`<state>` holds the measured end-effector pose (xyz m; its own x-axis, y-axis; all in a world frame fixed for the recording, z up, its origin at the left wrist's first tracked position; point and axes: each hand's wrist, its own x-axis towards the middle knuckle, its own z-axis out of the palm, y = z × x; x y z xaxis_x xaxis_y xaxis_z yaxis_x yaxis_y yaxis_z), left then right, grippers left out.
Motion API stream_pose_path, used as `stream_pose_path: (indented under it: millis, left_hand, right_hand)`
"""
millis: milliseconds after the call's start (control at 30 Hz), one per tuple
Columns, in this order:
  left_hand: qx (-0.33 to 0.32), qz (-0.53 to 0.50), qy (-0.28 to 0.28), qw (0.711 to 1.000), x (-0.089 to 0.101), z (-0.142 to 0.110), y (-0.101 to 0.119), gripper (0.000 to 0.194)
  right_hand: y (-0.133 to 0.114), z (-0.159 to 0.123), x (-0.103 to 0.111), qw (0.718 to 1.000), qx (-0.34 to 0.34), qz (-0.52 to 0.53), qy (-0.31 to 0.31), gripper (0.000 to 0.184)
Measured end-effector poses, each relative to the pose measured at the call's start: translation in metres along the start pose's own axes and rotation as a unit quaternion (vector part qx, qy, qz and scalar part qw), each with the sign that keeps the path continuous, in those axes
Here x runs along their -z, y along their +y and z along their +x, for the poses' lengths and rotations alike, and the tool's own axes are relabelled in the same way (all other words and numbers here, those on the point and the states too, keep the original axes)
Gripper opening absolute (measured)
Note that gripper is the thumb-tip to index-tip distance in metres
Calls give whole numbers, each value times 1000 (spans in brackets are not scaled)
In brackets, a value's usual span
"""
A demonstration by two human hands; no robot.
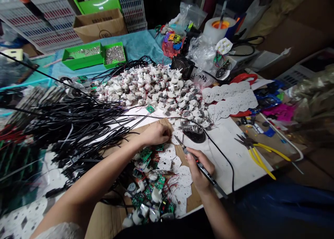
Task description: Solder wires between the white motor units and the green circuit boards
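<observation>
My right hand (200, 167) is closed around a black soldering iron (210, 179) with small red lights on its handle. The iron's metal tip points up and left, over a small white perforated plate (178, 138). At the left edge of that plate, my left hand (158, 133) is closed with its fingers bent inward; whatever they pinch is hidden. Below the hands lie more white perforated plates (184, 176) with thin red wires, beside green circuit boards (146, 154) and white motor units (156, 195). Brown cardboard (163, 122) lies beneath the work.
A soldering iron stand with a metal coil (192, 128) sits just beyond the iron. Behind is a large heap of white motor units (153, 85). Black cables (86, 117) pile up at left. Yellow-handled pliers (257, 159) lie right; green trays (114, 55) of small metal parts stand behind.
</observation>
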<state>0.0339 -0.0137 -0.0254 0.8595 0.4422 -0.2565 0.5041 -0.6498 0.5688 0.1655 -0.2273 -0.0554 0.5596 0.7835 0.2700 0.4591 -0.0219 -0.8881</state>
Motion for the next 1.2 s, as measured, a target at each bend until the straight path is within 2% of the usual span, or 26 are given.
stream_pose_path:
  millis: [533, 933, 1200]
  left_hand:
    - [27, 5, -14, 1000, 2, 2, 5, 22]
    - [30, 11, -7, 999, 0, 2, 4, 19]
    - [29, 9, -13, 999, 1, 4, 4, 18]
  right_hand:
    - [-3, 5, -2, 998, 55, -16, -16, 16]
    - [-3, 5, -7, 996, 82, -4, -19, 15]
    - [-15, 2, 9, 998, 62, 2, -15, 17]
